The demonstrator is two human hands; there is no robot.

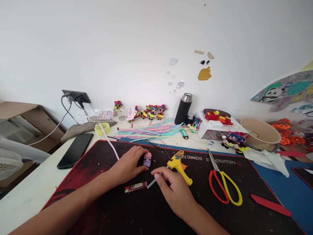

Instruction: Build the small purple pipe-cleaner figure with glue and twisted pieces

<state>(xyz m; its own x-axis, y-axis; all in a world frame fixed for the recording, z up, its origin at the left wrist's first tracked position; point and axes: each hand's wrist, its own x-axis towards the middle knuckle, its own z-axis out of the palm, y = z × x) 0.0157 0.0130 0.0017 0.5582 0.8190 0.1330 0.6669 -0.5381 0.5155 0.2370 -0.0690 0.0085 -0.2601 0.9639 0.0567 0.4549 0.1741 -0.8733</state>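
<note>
My left hand [132,163] pinches a small fuzzy pink-and-purple piece [147,160] between thumb and fingers, above the dark mat. To its right, my right hand [173,189] is closed with thumb and forefinger on a translucent glue stick [151,184]. The stick runs toward the back end of a yellow glue gun [179,166], which lies on the mat just beyond the right hand. Below the left hand rests a red lighter [136,187], close to the stick's free end. Scissors [220,179] with red and yellow handles lie to the right.
Pastel chenille stems [149,131] lie behind the mat, with several small figures [153,112] along the wall. A black flask [183,108] stands behind. A phone [75,150] and yellow tape roll [102,129] are left; a beige bowl [260,130] and red strip [271,205] are right.
</note>
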